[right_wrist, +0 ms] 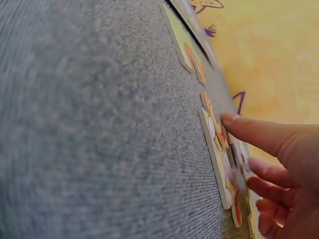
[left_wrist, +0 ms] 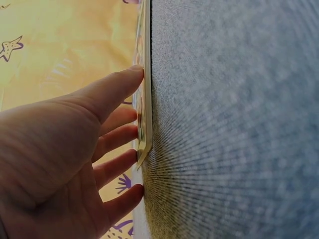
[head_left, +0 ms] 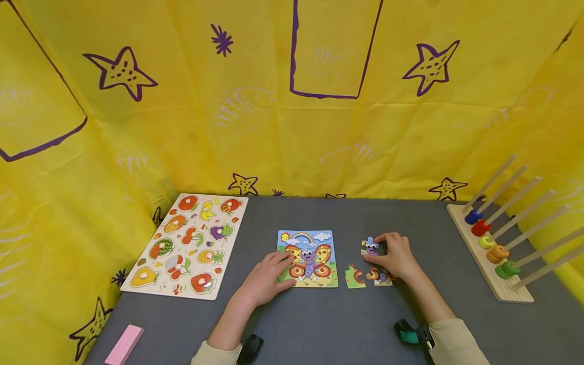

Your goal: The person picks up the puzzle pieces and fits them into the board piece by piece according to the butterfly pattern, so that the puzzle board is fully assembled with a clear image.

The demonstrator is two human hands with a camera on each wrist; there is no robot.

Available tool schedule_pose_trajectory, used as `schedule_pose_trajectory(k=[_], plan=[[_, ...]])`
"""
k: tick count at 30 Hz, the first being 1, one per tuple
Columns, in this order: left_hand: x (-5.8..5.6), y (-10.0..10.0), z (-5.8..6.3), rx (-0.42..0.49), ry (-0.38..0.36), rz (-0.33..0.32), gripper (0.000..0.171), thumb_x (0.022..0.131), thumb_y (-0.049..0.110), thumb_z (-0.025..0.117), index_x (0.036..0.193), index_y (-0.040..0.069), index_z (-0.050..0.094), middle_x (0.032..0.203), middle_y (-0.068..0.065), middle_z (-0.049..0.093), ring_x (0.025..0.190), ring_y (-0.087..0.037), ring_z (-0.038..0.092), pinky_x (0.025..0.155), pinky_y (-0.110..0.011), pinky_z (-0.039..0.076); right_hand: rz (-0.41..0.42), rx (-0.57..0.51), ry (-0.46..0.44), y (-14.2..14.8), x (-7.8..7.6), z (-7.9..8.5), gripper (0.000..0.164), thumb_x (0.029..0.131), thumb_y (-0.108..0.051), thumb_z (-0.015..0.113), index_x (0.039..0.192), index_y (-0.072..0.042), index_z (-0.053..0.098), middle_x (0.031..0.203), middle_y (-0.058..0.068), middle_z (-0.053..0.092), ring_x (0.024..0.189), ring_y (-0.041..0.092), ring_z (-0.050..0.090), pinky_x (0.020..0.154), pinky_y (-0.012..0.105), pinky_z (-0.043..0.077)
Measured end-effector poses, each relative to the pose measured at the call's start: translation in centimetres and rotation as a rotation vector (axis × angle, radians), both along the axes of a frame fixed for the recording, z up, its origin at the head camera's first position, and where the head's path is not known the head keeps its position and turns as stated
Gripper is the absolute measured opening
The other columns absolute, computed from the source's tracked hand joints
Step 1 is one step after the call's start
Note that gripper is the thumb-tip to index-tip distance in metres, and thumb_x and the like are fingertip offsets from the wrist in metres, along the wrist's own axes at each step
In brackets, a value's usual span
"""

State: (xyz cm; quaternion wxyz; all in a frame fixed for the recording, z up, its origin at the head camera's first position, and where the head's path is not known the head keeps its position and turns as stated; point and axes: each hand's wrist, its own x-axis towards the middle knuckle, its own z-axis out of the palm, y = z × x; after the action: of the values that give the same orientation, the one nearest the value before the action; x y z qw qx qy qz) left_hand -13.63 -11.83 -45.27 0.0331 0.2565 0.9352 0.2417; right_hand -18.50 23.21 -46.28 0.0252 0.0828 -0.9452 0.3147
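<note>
A square butterfly puzzle (head_left: 315,258) lies at the middle of the table, its picture showing a butterfly and a rainbow. My left hand (head_left: 269,279) rests on its left side, fingers spread and loosely bent; the left wrist view shows the thumb and fingertips at the board's edge (left_wrist: 148,89). To the right, my right hand (head_left: 397,256) pinches a puzzle piece with a purple face (head_left: 370,247) between thumb and index finger. Just below lie a green corner piece (head_left: 352,278) and some orange and purple pieces (head_left: 382,278), partly under the hand.
A wooden fruit peg board (head_left: 155,286) lies at the left. A pink block (head_left: 124,344) sits near the front left. At the right stands a wooden peg rack (head_left: 504,289) with coloured rings and upright sticks. A yellow patterned cloth (head_left: 274,142) hangs behind the table.
</note>
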Motion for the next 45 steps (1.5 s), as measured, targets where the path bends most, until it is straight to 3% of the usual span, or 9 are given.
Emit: schedule_pose_trajectory(k=[3, 6, 10, 18, 22, 29, 33, 38, 45], plan=[[0.0, 0.1, 0.1, -0.016, -0.005, -0.005, 0.054, 0.091, 0.026, 0.069, 0.138, 0.002, 0.055, 0.141, -0.017, 0.049, 0.13, -0.039, 0.041, 0.097, -0.06, 0.039, -0.029, -0.024, -0.012, -0.4, -0.1, 0.1, 0.047, 0.08, -0.025, 0.081, 0.109, 0.002, 0.058, 0.101, 0.018, 0.06, 0.089, 0.033, 0.05, 0.076, 0.043, 0.04], [0.1, 0.1, 0.1, -0.033, -0.011, -0.004, 0.054, 0.091, 0.027, 0.069, 0.138, 0.003, 0.055, 0.142, -0.016, 0.048, 0.131, -0.04, 0.041, 0.098, -0.06, 0.039, -0.083, -0.091, 0.024, -1.2, -0.1, 0.2, 0.033, 0.085, -0.02, 0.077, 0.106, -0.002, 0.06, 0.089, 0.009, 0.066, 0.075, 0.022, 0.057, 0.066, 0.033, 0.043], [0.1, 0.1, 0.0, -0.042, -0.005, -0.003, 0.054, 0.091, 0.028, 0.069, 0.138, 0.003, 0.055, 0.142, -0.015, 0.049, 0.13, -0.039, 0.041, 0.097, -0.059, 0.039, -0.121, -0.218, 0.05, -3.2, -0.4, 0.4, 0.02, 0.089, -0.019, 0.073, 0.102, -0.005, 0.066, 0.085, 0.006, 0.072, 0.076, 0.017, 0.064, 0.067, 0.029, 0.045], [0.1, 0.2, 0.1, -0.037, -0.003, -0.004, 0.053, 0.091, 0.027, 0.069, 0.137, 0.003, 0.056, 0.142, -0.015, 0.049, 0.13, -0.039, 0.042, 0.097, -0.059, 0.04, -0.036, -0.374, -0.077, -8.5, -0.7, 0.1, 0.019, 0.087, -0.022, 0.076, 0.1, -0.009, 0.069, 0.082, 0.0, 0.073, 0.076, 0.013, 0.064, 0.07, 0.03, 0.045], [0.0, 0.2, 0.1, -0.039, -0.006, -0.003, 0.053, 0.092, 0.027, 0.068, 0.137, 0.003, 0.055, 0.143, -0.015, 0.048, 0.13, -0.038, 0.042, 0.097, -0.059, 0.04, 0.01, -0.416, -0.105, -10.8, -0.6, -0.1, 0.017, 0.085, -0.02, 0.077, 0.097, -0.009, 0.07, 0.078, -0.002, 0.072, 0.069, 0.012, 0.062, 0.064, 0.026, 0.045], [0.1, 0.3, 0.2, -0.053, 0.007, -0.015, 0.054, 0.093, 0.028, 0.067, 0.138, 0.002, 0.054, 0.142, -0.016, 0.048, 0.128, -0.038, 0.043, 0.097, -0.058, 0.04, 0.04, -0.385, -0.097, -12.9, -0.6, -0.7, 0.013, 0.082, -0.022, 0.08, 0.09, -0.014, 0.072, 0.073, -0.007, 0.069, 0.066, 0.01, 0.059, 0.058, 0.026, 0.042], [0.1, 0.3, 0.2, -0.069, 0.0, -0.018, 0.055, 0.094, 0.029, 0.065, 0.142, 0.006, 0.051, 0.143, -0.016, 0.046, 0.128, -0.039, 0.042, 0.098, -0.058, 0.04, 0.058, -0.308, -0.012, -13.4, -0.8, -1.1, 0.011, 0.081, -0.022, 0.081, 0.086, -0.016, 0.073, 0.073, -0.009, 0.067, 0.074, 0.012, 0.054, 0.065, 0.03, 0.04], [0.2, 0.3, 0.2, -0.094, 0.013, -0.031, 0.052, 0.095, 0.028, 0.064, 0.143, 0.012, 0.051, 0.143, -0.017, 0.045, 0.127, -0.041, 0.042, 0.096, -0.059, 0.04, 0.066, -0.249, 0.06, -13.8, -1.0, -1.3, 0.011, 0.08, -0.022, 0.082, 0.084, -0.015, 0.073, 0.07, -0.009, 0.063, 0.072, 0.015, 0.045, 0.064, 0.032, 0.034], [0.3, 0.4, 0.2, -0.101, 0.013, -0.032, 0.049, 0.096, 0.028, 0.062, 0.141, 0.013, 0.054, 0.143, -0.017, 0.044, 0.128, -0.041, 0.041, 0.097, -0.059, 0.04, 0.086, -0.187, 0.117, -14.1, -0.6, -1.2, 0.012, 0.08, -0.021, 0.082, 0.085, -0.015, 0.073, 0.077, -0.006, 0.064, 0.079, 0.018, 0.055, 0.072, 0.036, 0.043]])
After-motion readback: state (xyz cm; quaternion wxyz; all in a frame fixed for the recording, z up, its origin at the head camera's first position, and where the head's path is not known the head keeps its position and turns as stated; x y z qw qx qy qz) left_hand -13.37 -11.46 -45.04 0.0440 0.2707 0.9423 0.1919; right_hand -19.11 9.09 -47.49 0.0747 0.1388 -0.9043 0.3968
